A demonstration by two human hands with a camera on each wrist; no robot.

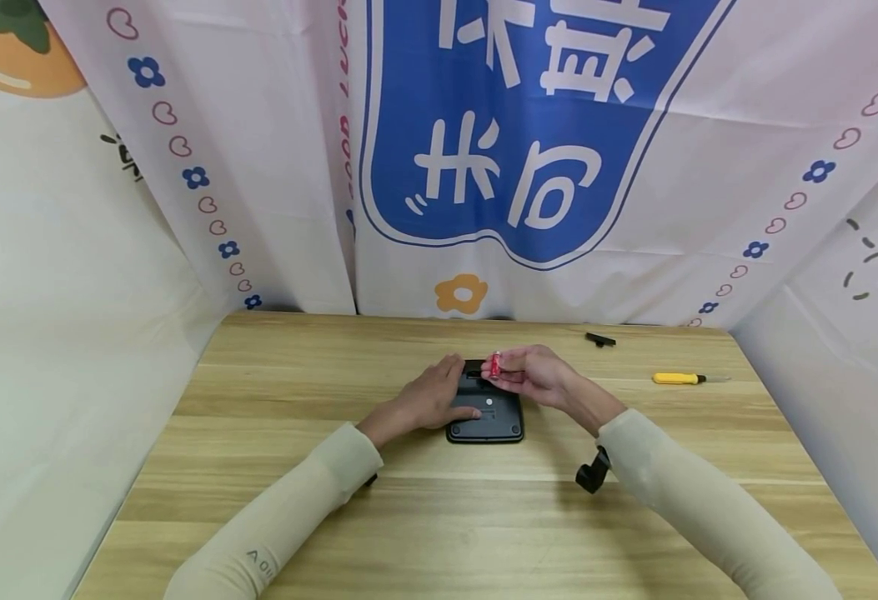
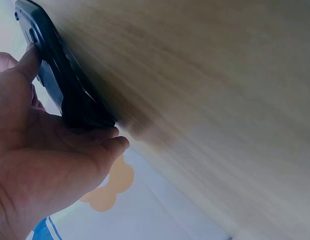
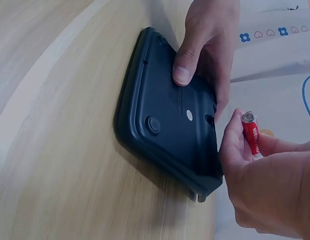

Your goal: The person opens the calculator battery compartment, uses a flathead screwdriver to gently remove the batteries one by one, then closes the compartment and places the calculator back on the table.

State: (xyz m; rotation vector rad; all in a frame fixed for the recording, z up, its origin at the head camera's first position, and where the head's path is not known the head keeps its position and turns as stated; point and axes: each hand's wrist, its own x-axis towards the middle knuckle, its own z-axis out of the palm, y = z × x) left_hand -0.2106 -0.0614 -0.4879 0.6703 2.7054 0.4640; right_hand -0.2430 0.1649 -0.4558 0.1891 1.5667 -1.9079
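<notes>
A black device [image 1: 486,427] shaped like a desk calculator lies back side up on the table, with round rubber feet and a small white sticker. My left hand [image 1: 431,395] grips its left side, thumb on the back panel and fingers around the edge, as the right wrist view also shows of the device [image 3: 164,117]. Above the device's far end, my right hand [image 1: 539,375] pinches a small red battery [image 1: 495,365] between thumb and fingers. One metal end of the battery [image 3: 251,134] faces up in the right wrist view. Fingers partly hide the recess at the far end.
A small black cover piece [image 1: 600,340] lies near the table's back edge, to the right. In front of it is a screwdriver [image 1: 679,378] with a yellow handle. Printed cloth [image 1: 296,167] hangs behind and beside the wooden table [image 1: 439,533].
</notes>
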